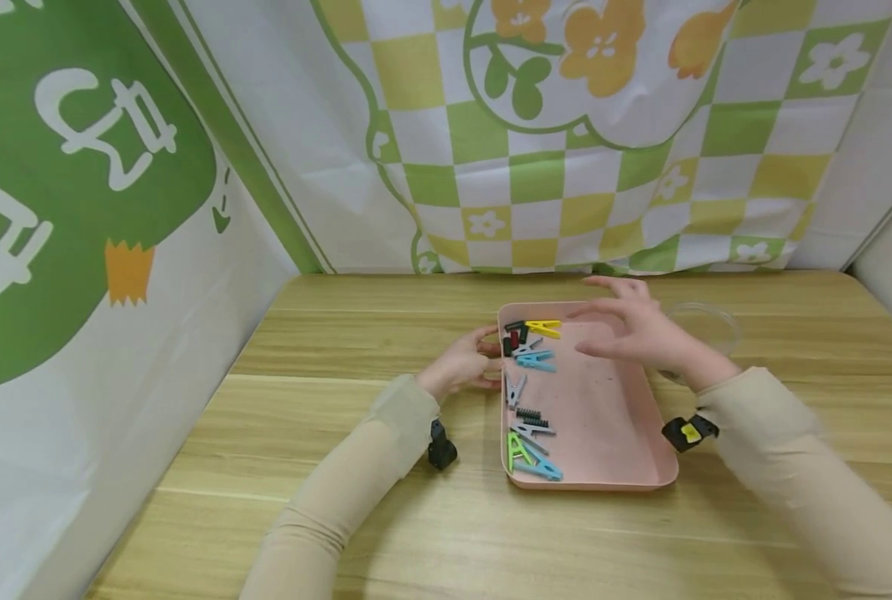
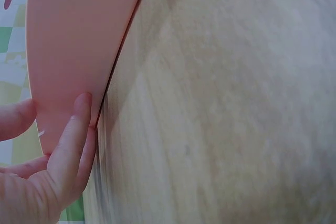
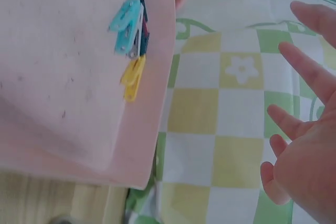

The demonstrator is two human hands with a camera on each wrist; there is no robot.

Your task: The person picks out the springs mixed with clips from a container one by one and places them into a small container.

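Note:
A pink tray [image 1: 588, 425] stands on the table, with several clothespins along its left side. Among them are a yellow clothespin [image 1: 543, 328], a light blue clothespin [image 1: 536, 363], a grey clothespin [image 1: 515, 392] and a green clothespin [image 1: 517, 452]. My left hand [image 1: 457, 364] touches the tray's outer left wall; in the left wrist view its fingers [image 2: 71, 140] lie against that wall. Over the tray's far right part hovers my right hand [image 1: 629, 333], fingers spread and nothing held. The right wrist view shows that hand [image 3: 310, 145] apart from the tray.
Small dark pieces [image 1: 532, 417] lie between the clothespins, and a dark red piece [image 1: 514, 339] is near the far left corner. A clear round container [image 1: 704, 321] stands right of the tray, partly behind my right hand. A checkered cloth [image 1: 536, 175] hangs behind the table.

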